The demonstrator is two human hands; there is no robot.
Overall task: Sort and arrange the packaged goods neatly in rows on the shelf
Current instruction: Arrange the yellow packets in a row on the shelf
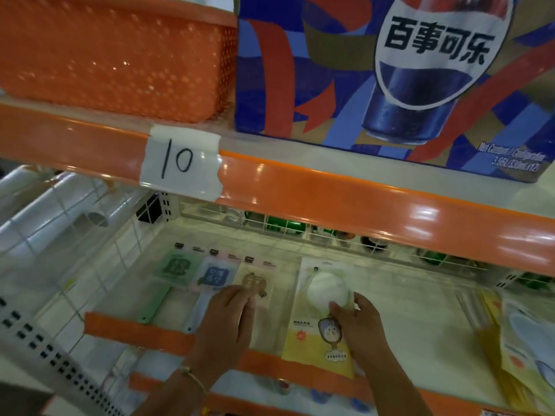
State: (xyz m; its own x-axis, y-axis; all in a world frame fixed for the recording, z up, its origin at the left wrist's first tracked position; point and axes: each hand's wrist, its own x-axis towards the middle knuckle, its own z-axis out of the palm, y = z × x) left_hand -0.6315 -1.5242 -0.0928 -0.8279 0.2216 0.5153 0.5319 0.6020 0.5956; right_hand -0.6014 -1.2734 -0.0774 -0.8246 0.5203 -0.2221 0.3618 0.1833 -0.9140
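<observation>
Right hand (359, 321) pinches yellow pack (321, 334) overhanging shelf (420, 325) front edge, left hand (231, 307) flat on brown pack (255, 285); release now and yellow likely tips off or sits crooked.

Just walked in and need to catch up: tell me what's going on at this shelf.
A person is arranging flat packaged goods on a white shelf. The left hand rests on the tan packet, last in a row after the green packet and the blue packet. The right hand holds the yellow packet with a white puff, beside that row. More yellow packets lie unsorted at the right.
</observation>
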